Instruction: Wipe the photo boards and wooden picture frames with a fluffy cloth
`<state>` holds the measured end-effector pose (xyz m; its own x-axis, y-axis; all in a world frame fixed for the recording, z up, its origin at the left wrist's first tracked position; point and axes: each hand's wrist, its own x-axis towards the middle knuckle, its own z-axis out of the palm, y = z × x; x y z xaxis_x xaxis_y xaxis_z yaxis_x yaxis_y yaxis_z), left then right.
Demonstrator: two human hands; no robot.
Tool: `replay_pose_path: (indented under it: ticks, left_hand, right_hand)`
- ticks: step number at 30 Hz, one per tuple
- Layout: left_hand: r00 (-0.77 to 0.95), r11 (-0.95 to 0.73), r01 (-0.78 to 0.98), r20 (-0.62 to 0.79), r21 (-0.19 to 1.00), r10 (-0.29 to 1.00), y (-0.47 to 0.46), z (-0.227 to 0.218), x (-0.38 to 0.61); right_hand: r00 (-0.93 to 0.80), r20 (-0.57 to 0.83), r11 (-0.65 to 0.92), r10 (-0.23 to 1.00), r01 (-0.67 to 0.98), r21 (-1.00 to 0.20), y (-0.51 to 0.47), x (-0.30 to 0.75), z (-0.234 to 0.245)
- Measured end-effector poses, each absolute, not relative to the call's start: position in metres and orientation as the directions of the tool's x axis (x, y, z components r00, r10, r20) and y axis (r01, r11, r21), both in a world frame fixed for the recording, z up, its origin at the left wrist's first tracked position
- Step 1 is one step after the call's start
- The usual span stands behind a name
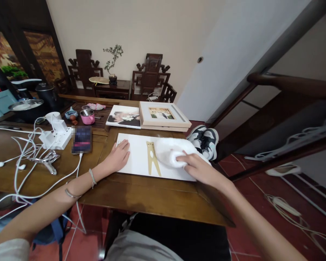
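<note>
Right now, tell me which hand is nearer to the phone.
Left. The left hand lies flat on the left end of the white board, to the right of the phone; the right hand is farther right, gripping the white cloth.

Room along near table edge (152, 192), framed photo (162, 113) beyond board (137, 152), cables (16, 177) (tangled) left.

Just behind the phone (82, 140) stands a pink mug (87, 117), with a power strip (62, 137) just left of it, earphones (22, 167) farther left, a pot (29, 116) behind and left, a bonsai (114, 58) well behind, and sneakers (209, 142) well right.
</note>
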<state>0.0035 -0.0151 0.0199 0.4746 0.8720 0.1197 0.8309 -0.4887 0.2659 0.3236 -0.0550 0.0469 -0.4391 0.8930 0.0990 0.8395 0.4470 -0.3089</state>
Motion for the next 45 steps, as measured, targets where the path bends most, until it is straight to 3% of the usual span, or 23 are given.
replay_pose_path:
  ticks: [7, 20, 30, 34, 41, 45]
  left_hand:
    - [0.468, -0.477, 0.841, 0.098, 0.254, 0.878, -0.016, 0.022, 0.005]
    - [0.456, -0.467, 0.828, 0.112, 0.311, 0.883, -0.01, 0.012, 0.001]
    - [0.442, -0.451, 0.823, 0.109, 0.346, 0.89, -0.012, 0.014, 0.004]
    - [0.45, -0.457, 0.821, 0.105, 0.344, 0.887, -0.013, 0.015, 0.004]
    - [0.455, -0.455, 0.819, 0.089, 0.349, 0.886, -0.012, 0.016, 0.002]
    - [0.45, -0.447, 0.829, 0.074, 0.335, 0.89, -0.013, 0.017, 0.002]
  right_hand:
    - [-0.454, -0.043, 0.409, 0.89, 0.837, -0.364, -0.136, 0.35, 0.046]
    - [-0.396, 0.052, 0.392, 0.917, 0.866, -0.31, 0.007, 0.262, 0.041]
    - [-0.634, 0.051, 0.601, 0.772, 0.701, -0.384, -0.125, 0.287, 0.05]
    - [-0.624, 0.054, 0.589, 0.78, 0.702, -0.401, -0.12, 0.289, 0.052]
    - [-0.518, -0.007, 0.496, 0.855, 0.824, -0.274, -0.014, 0.254, 0.049]
    - [-0.472, -0.022, 0.455, 0.881, 0.86, -0.229, -0.001, 0.237, 0.055]
